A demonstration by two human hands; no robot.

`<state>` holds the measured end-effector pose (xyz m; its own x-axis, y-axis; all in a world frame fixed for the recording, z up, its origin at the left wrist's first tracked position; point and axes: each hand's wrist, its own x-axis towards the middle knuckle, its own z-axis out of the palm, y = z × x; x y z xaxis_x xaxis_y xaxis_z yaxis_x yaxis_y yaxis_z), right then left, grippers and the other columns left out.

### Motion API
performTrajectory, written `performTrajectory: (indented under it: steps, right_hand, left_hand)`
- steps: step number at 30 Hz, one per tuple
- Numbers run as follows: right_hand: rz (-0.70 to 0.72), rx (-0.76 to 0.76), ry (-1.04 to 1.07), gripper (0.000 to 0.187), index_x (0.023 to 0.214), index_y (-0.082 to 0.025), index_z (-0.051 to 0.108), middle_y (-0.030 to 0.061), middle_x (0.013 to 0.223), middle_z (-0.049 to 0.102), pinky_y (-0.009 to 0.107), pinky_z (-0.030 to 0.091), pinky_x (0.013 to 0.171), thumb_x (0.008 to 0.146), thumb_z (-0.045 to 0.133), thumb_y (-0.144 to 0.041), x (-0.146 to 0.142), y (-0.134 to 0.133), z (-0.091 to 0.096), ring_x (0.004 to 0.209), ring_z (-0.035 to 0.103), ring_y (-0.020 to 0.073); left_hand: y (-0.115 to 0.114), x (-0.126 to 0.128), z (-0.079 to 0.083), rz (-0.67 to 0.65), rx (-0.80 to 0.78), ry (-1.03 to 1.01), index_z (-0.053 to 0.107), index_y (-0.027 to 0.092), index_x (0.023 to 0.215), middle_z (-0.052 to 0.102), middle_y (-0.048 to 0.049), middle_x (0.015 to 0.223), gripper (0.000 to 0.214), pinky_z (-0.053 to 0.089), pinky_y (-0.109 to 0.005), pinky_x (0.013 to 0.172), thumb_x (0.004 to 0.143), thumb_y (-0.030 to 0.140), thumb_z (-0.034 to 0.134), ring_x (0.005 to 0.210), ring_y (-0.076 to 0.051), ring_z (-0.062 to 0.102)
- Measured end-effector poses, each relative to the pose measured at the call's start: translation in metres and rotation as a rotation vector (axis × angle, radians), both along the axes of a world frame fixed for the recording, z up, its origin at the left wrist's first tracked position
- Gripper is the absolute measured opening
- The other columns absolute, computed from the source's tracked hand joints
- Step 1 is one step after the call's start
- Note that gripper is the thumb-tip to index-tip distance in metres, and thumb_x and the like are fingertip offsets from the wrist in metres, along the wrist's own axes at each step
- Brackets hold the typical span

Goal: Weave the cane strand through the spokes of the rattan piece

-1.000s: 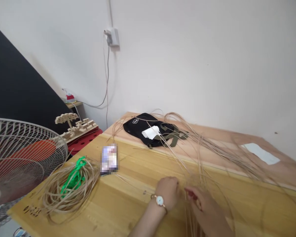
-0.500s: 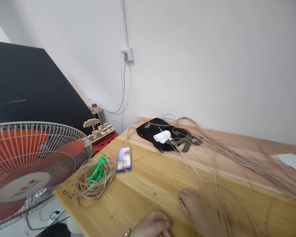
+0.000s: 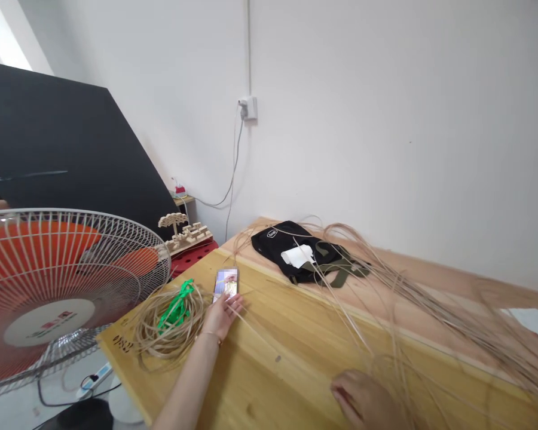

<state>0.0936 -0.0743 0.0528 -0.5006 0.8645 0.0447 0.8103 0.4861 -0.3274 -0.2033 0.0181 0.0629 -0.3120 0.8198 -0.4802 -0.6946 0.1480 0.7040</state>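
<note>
On my feed, the left hand (image 3: 222,316) sits with fingers spread at the lower edge of a phone (image 3: 226,284), just beside a coil of rattan cane (image 3: 149,334) tied with green ribbon (image 3: 176,307). The right hand (image 3: 358,395) lies loosely curled among long loose cane strands (image 3: 448,322) on the tabletop (image 3: 269,394); I can't tell whether it pinches any.

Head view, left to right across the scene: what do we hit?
Orange-bladed pedestal fan in a white wire guard → coil of pale cane strips with green ribbon → left hand → black bag with olive straps → right hand → white paper sheet
</note>
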Motion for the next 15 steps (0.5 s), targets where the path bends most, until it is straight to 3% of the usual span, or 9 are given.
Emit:
performTrajectory:
  steps: [7, 12, 15]
  right_hand:
    - [0.027, 0.112, 0.052, 0.026, 0.071, -0.02, 0.06, 0.0037, 0.073, 0.061, 0.026, 0.04, 0.064, 0.078, 0.036, -0.013, 0.012, 0.006, -0.021, 0.072, 0.056, 0.0167]
    - [0.014, 0.215, 0.047, 0.026, 0.071, -0.021, 0.061, 0.0034, 0.071, 0.061, 0.026, 0.04, 0.064, 0.078, 0.037, -0.015, 0.009, 0.005, -0.026, 0.071, 0.056, 0.0167]
    - [-0.035, 0.149, 0.073, 0.028, 0.074, -0.023, 0.063, 0.003, 0.069, 0.063, 0.026, 0.042, 0.063, 0.08, 0.036, -0.019, 0.003, 0.001, -0.024, 0.068, 0.058, 0.0168]
  left_hand:
    - [0.028, -0.016, -0.01, 0.096, 0.007, 0.001, 0.05, 0.013, 0.074, 0.049, 0.0022, 0.05, 0.009, 0.046, -0.021, 0.049, 0.079, 0.009, 0.043, 0.041, -0.008, 0.05]
    - [0.031, -0.02, -0.013, 0.109, 0.048, -0.035, 0.052, 0.013, 0.076, 0.05, 0.0008, 0.051, 0.016, 0.046, -0.022, 0.05, 0.083, 0.013, 0.037, 0.043, -0.009, 0.052]
    - [0.031, -0.022, -0.012, 0.098, 0.07, -0.061, 0.052, 0.013, 0.075, 0.052, -0.0009, 0.054, 0.02, 0.047, -0.023, 0.052, 0.084, 0.014, 0.034, 0.048, -0.01, 0.054]
